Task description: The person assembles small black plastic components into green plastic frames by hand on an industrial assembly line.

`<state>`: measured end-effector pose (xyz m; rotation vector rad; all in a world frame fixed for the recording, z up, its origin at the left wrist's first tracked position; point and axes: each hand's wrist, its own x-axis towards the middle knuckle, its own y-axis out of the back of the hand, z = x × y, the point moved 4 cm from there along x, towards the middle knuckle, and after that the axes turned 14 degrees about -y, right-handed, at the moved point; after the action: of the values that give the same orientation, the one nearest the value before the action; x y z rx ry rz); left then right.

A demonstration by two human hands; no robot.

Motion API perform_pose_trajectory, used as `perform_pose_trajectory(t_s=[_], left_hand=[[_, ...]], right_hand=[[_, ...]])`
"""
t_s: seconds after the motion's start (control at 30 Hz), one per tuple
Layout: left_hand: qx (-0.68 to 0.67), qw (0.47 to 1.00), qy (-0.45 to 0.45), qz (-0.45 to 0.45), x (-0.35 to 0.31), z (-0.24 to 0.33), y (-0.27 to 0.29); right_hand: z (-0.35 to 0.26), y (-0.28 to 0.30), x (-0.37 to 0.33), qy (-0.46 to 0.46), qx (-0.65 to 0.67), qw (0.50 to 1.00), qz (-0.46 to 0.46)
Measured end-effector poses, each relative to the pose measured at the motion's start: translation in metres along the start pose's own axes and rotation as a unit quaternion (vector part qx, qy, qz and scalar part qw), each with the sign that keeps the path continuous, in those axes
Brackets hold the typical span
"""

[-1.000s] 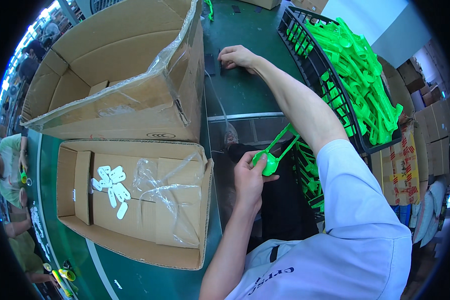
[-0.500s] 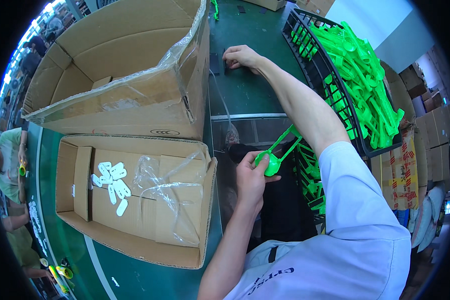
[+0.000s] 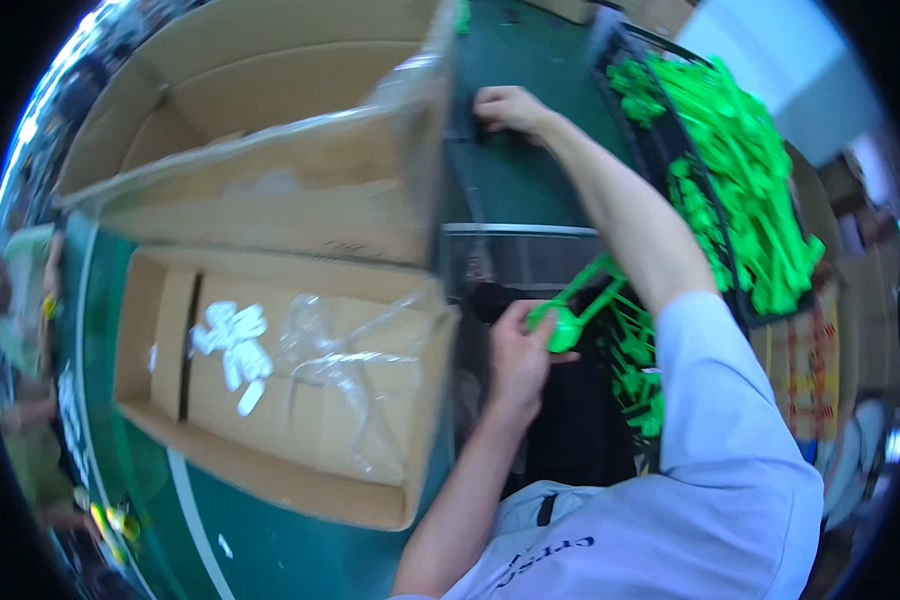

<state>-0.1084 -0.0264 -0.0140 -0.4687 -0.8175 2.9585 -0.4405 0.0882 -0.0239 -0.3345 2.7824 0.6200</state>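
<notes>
My left hand point(image 3: 522, 352) grips a bright green plastic part point(image 3: 564, 329) by its rounded end, thumb on top. Two thin green arms run from that end up toward my right forearm. Farther off, on the green tabletop point(image 3: 530, 50), my right hand point(image 3: 508, 108) is closed with its fingertips bent down. Small dark flat pieces point(image 3: 463, 122) lie by those fingertips. Blur and the fingers hide what, if anything, the right hand pinches.
A large open carton point(image 3: 270, 215) stands at left. Before it, a shallow carton point(image 3: 270, 476) holds white oval pieces point(image 3: 242, 345) and clear plastic film point(image 3: 342, 365). A black crate point(image 3: 660, 120) heaped with green parts point(image 3: 740, 170) is at right. Other people sit far left.
The whole view has shifted and blurred, so the scene sits farther right. My left hand still holds the green part; my right hand stays by the dark pieces.
</notes>
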Motion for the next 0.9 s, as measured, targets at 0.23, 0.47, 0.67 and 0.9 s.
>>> perform_pose_trajectory(t_s=[0.23,0.47,0.67,0.9], left_hand=[[-0.031,0.997,-0.003,-0.076,0.009,-0.037,-0.049],[-0.003,1.0,-0.012,0.019,-0.001,-0.031,0.011],[-0.007,1.0,-0.014,-0.02,0.003,-0.031,-0.019],[-0.047,0.998,-0.011,-0.031,0.001,-0.018,-0.019]], right_hand=[[-0.088,-0.024,-0.015,0.013,-0.143,0.989,0.046],[-0.23,-0.294,-0.227,0.125,-0.171,0.967,-0.144],[-0.245,-0.285,-0.197,0.136,-0.244,0.955,-0.103],[-0.092,-0.047,-0.067,-0.002,-0.349,0.931,0.107]])
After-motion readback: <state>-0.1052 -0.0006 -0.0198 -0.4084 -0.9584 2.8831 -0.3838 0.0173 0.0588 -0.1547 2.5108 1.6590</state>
